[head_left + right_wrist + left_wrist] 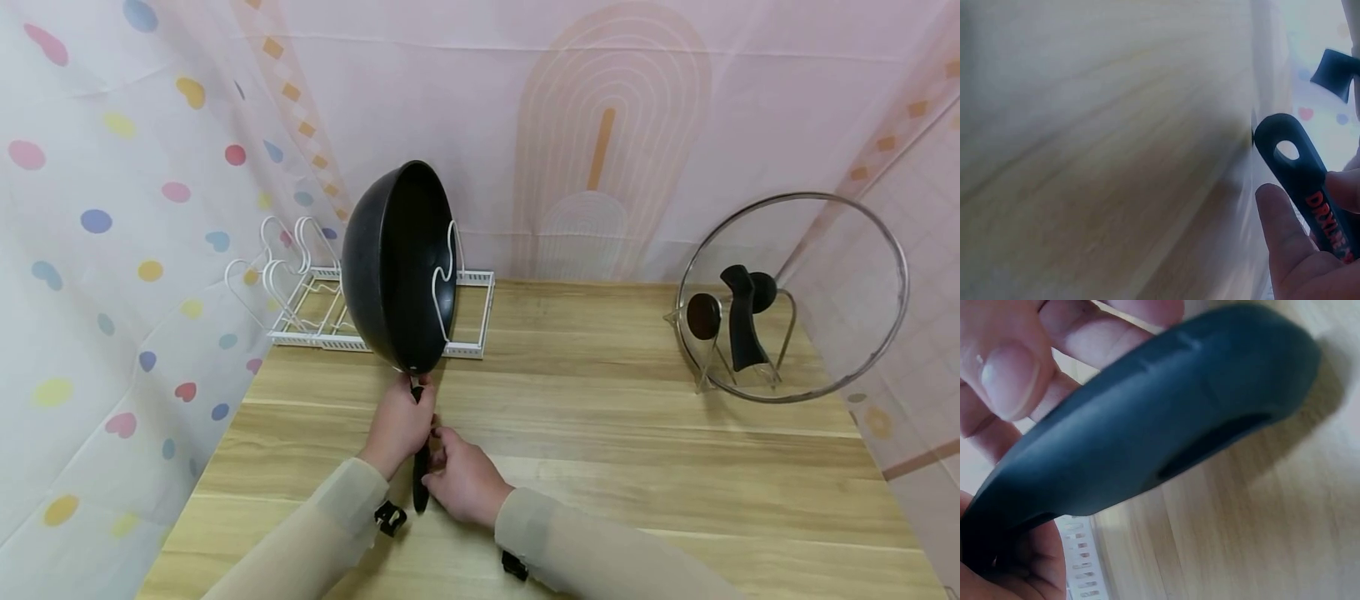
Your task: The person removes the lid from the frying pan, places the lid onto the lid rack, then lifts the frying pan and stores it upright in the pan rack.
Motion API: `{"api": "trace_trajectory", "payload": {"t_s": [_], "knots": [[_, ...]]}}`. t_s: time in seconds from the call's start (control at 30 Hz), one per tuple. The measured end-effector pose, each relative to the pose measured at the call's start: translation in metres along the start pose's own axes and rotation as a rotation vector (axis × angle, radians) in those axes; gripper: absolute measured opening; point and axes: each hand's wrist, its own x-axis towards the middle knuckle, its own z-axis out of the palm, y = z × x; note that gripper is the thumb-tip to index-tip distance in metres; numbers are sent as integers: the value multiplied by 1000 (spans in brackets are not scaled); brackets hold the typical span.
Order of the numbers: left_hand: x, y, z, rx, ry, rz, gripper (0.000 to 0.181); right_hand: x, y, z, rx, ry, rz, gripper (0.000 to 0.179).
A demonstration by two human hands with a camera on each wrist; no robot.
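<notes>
A black wok stands on its side in a white wire rack, its open face turned right and its handle pointing toward me. My left hand grips the handle close to the wok's body. Beside the handle's free end is my right hand, its fingers loosely bent around the sides. In the right wrist view, the thumb lies at the edge of the handle, which has a hanging hole and red lettering, while the index finger stands apart. The left wrist view shows right-hand fingers behind the handle.
At the right of the wooden table, a glass lid with a metal rim and black handle stands upright on a small stand. Several white wire dividers rise left of the wok. Patterned curtains hang behind and at both sides.
</notes>
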Motion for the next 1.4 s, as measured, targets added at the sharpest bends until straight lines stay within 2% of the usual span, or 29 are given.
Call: {"api": "trace_trajectory", "payload": {"t_s": [0.23,0.5,0.77,1.07,1.17,1.27,1.33,1.4], "knots": [[-6,-3,-2,9,6,31,28,2,6,-7,14,14,-12,66],[-14,-7,-3,-13,-27,-1,65,3,8,-23,5,33,28,58],[-14,-9,-4,-9,-24,-15,70,10,15,-45,72,89,43,56],[-17,-12,-2,-25,2,11,72,16,27,-79,-69,204,65,59],[-22,-13,0,-43,36,38,73,18,32,-89,-104,231,81,60],[-30,-17,4,-52,115,83,72,20,37,-97,-132,250,88,60],[-35,-21,7,-42,196,142,71,21,41,-101,-143,255,99,60],[-40,-24,10,-21,288,239,68,22,45,-105,-157,262,100,60]]}}
